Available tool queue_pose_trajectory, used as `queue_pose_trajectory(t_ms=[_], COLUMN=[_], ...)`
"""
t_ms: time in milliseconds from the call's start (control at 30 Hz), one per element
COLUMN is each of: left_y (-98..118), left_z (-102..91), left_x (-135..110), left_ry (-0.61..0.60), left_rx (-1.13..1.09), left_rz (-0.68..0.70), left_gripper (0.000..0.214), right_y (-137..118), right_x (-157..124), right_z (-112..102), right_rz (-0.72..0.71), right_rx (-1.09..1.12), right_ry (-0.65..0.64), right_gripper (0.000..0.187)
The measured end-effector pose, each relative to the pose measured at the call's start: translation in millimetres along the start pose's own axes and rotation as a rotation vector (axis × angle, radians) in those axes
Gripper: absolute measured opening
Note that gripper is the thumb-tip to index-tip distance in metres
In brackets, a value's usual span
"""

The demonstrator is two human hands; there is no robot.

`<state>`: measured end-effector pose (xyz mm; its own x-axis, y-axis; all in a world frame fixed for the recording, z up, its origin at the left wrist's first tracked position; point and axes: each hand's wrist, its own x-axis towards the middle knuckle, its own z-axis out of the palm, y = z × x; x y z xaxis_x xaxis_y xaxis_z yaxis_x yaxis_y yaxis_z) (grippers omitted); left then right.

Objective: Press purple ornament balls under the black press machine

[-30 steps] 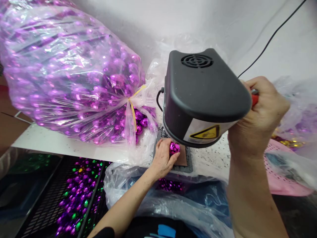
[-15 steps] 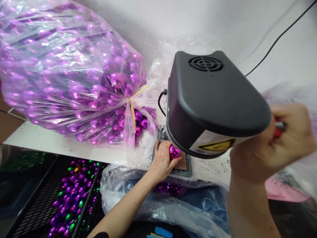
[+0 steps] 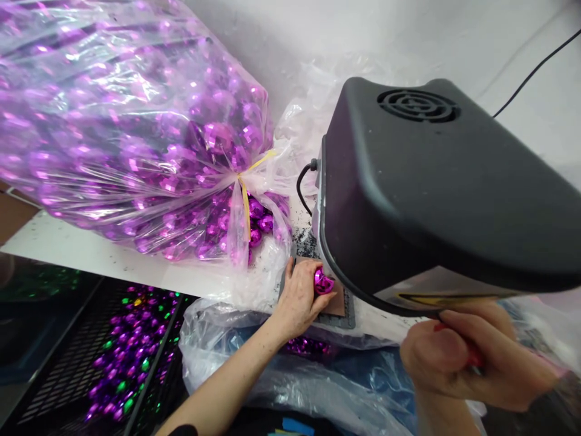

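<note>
A shiny purple faceted bauble [image 3: 324,281] rests in the fingers of my left hand [image 3: 297,297], over a brown pad [image 3: 334,304] on the machine's grey base. Above and to the right looms the black housing of a press-like machine [image 3: 436,188], with a round vent on top. On its near side my right hand [image 3: 454,357] is wrapped around a red lever handle [image 3: 474,354]; motion smears part of this hand. The housing hides whatever lies directly under it.
A big clear bag [image 3: 136,133] of purple baubles, tied with yellow string, fills the left of the white table [image 3: 190,281]. Below stands a black crate [image 3: 59,363] with purple and green baubles. An open plastic bag [image 3: 218,363] lines the table's front edge. Dark flecks surround the base.
My right hand has come down and toward me with the lever. The machine's housing appears larger and farther right. My left hand stays on the bauble, which has turned slightly.
</note>
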<state>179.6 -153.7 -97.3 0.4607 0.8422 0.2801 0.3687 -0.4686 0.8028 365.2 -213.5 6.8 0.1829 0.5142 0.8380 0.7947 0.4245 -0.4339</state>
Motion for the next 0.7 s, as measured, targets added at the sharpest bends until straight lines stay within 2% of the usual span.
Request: queue_pose_trajectory(t_ms=[67, 167, 367, 600, 700], left_y=[1.7, 6.2, 12.6, 10.9, 10.0], left_z=[-1.5, -5.1, -8.0, -7.4, -7.4], left_x=[0.2, 1.5, 4.7, 4.1, 3.3], left_ry=[0.001, -0.003, 0.041, 0.028, 0.010], left_rx=[-0.020, -0.102, -0.236, -0.145, -0.111], left_rz=[0.000, -0.046, -0.112, -0.094, -0.088], left_gripper=[0.045, 0.044, 0.043, 0.042, 0.040], right_y=[-2.5, -3.6, -1.8, 9.7, 14.2], right_x=[3.2, 4.5, -5.4, -30.3, -39.1], right_z=[-0.7, -2.8, -3.3, 3.7, 14.5], right_rz=[-0.114, -0.195, -0.143, -0.103, -0.064], right_rx=[-0.014, -0.059, -0.006, -0.063, -0.046], right_ry=[0.036, -0.002, -0.066, 0.092, 0.068], right_gripper=[0.009, 0.003, 0.003, 0.022, 0.025])
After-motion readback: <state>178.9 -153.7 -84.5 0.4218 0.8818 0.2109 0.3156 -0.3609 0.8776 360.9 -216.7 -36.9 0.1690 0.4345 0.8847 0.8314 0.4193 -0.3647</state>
